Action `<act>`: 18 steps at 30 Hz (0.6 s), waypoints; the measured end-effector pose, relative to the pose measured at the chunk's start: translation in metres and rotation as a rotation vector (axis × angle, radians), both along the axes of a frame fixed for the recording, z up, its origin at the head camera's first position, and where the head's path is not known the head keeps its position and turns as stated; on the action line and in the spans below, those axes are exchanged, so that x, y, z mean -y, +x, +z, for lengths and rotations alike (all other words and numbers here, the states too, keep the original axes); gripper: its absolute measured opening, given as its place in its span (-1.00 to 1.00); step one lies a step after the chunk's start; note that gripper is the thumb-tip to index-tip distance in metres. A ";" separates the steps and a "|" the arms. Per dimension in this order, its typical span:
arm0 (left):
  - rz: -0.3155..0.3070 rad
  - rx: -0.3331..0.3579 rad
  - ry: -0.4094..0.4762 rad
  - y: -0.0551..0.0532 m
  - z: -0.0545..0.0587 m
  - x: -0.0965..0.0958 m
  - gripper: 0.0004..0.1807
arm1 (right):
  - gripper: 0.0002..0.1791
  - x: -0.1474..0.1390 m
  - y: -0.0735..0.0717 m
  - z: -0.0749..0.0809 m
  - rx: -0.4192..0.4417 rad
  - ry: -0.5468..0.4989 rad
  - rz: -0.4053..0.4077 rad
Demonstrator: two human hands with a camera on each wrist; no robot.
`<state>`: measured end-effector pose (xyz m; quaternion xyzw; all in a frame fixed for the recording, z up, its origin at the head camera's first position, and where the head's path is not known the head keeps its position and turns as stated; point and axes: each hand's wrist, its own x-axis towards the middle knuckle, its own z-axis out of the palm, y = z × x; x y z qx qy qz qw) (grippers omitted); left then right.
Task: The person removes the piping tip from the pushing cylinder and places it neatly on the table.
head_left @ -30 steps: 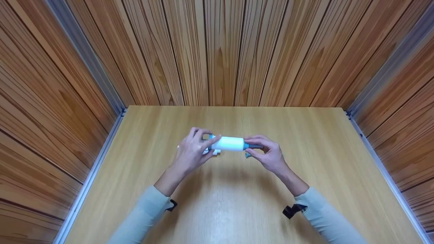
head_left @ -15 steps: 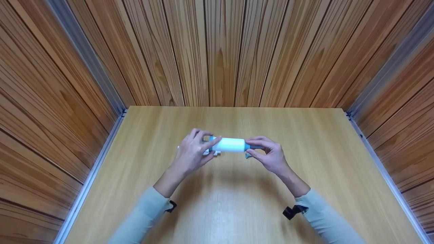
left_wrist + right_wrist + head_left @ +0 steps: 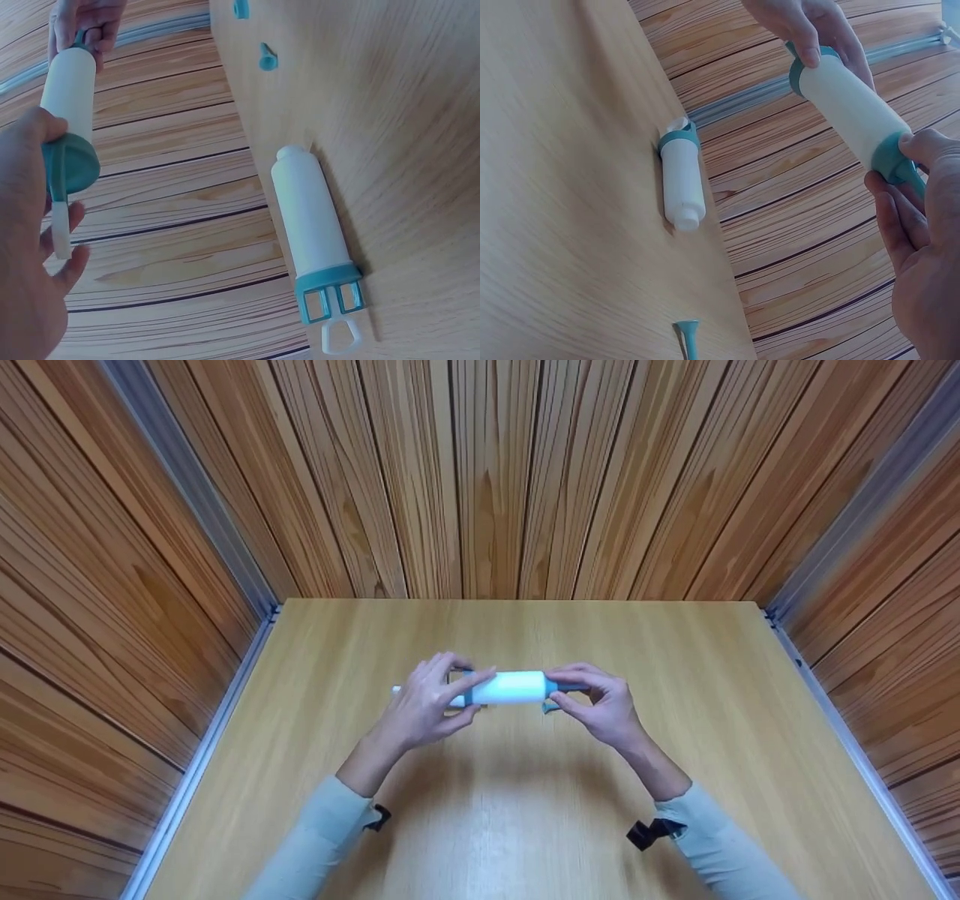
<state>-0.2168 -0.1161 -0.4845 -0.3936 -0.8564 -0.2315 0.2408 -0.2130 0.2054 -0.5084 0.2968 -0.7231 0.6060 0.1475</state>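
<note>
A piping syringe [image 3: 514, 688] with a white barrel is held level above the table between both hands. My left hand [image 3: 420, 701] grips its teal collar end, the thumb lying on the barrel in the left wrist view. At the opposite end, my right hand [image 3: 600, 701] pinches the teal nozzle [image 3: 907, 176] between thumb and fingers. A white plunger handle [image 3: 61, 229] sticks out past the collar beside the left fingers. On the table lies a second piping syringe [image 3: 311, 214], bare at its white tip; the left hand mostly hides it in the head view.
A loose teal nozzle [image 3: 268, 58] lies on the wooden table [image 3: 487, 825], with another teal piece [image 3: 241, 9] farther along, cut by the frame edge. Wood-plank walls [image 3: 487, 472] and metal rails [image 3: 187, 765] bound the table.
Both hands and the syringe have shifted slightly toward the person and a touch rightward. The camera view has tilted a little. Both holds look the same.
</note>
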 end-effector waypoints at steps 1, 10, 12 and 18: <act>-0.015 0.014 0.004 0.000 0.000 0.000 -0.36 | -0.60 0.000 0.000 0.000 0.002 0.000 -0.001; -0.017 0.003 0.003 0.000 -0.003 -0.005 -0.41 | -0.62 -0.001 0.003 0.003 0.002 -0.017 0.003; -0.009 -0.019 0.009 0.000 -0.003 -0.006 -0.42 | -0.61 -0.001 0.003 0.003 -0.005 -0.030 0.012; 0.014 -0.063 0.020 0.000 -0.004 -0.009 -0.38 | -0.61 -0.002 0.004 0.001 -0.023 -0.032 0.027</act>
